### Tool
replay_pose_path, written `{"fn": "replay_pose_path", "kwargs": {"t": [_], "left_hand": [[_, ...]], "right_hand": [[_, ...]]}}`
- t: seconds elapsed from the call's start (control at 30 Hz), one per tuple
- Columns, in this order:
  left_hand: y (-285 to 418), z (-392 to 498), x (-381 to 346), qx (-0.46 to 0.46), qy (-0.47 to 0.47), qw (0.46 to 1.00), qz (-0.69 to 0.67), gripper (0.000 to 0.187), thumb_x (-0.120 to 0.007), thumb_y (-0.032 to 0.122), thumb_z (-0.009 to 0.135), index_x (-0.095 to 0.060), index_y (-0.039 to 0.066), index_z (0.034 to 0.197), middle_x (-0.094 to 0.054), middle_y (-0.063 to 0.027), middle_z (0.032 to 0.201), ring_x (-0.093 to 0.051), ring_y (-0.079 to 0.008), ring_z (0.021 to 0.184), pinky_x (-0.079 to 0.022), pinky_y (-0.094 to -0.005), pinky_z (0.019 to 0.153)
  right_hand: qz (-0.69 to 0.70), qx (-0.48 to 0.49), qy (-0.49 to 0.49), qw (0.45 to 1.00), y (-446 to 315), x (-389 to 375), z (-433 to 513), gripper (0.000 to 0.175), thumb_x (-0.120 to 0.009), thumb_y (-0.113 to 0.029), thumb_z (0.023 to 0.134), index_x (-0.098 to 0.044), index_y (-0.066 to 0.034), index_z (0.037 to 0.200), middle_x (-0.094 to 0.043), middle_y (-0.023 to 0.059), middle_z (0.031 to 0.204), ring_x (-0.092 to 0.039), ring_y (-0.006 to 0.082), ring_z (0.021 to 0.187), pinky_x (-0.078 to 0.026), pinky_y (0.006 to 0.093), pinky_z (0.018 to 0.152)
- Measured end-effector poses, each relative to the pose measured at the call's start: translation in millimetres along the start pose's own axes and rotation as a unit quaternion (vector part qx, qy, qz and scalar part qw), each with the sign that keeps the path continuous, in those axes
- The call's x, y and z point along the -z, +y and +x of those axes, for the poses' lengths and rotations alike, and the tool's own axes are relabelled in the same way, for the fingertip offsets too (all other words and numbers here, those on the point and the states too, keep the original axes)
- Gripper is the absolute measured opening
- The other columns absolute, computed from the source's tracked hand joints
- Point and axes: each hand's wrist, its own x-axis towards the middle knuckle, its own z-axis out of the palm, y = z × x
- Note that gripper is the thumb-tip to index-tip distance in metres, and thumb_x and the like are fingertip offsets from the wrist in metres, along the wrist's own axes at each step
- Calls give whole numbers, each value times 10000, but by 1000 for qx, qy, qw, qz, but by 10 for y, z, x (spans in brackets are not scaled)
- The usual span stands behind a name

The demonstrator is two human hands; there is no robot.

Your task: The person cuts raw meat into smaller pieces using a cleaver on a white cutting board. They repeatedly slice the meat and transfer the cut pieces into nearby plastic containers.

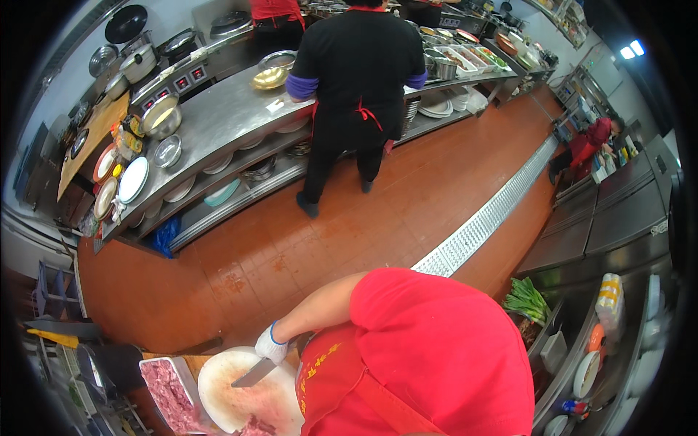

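In a white knit glove with a blue cuff, my right hand (271, 344) grips a cleaver (254, 374). Its handle is hidden by the glove, and the blade lies low over a round white cutting board (226, 362), whose surface is stained. Raw pink meat (256, 427) rests at the board's lower edge, partly cut off by the picture's rim. Beside the board stands a white rectangular tub (187, 376) filled with pieces of raw meat (168, 389). My left hand is out of view. A red shirt and red apron cover the lower middle of the picture.
A person in black (357, 71) stands at a steel counter (218, 117) with bowls and plates; other people are farther off. A metal drain grate (474, 223) crosses the red tiled floor (262, 261). Leafy green vegetables (526, 302) and steel shelves are at right, a dark bin (117, 368) at lower left.
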Motion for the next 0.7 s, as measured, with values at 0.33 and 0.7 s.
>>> {"fn": "replay_pose_path", "kwargs": {"t": [0.33,0.7], "left_hand": [[-341,-285,978,-42,182,968,-165,470,-784,299,1020,-677,42,1399,-725,-78,1262,-714,-234,1120,-605,-408,931],[-404,-149,1073,-40,345,936,-46,294,-787,-21,928,-695,-21,1208,-753,-61,1025,-706,-156,827,-565,-290,703]], "right_hand": [[159,41,2,986,419,-78,-166,411,-821,-372,805,-831,-66,1078,-811,131,900,-754,257,812,-606,451,771],[250,-107,-96,957,129,73,-91,335,-733,-154,963,-674,25,1239,-648,63,760,-592,139,507,-522,340,473]]}}
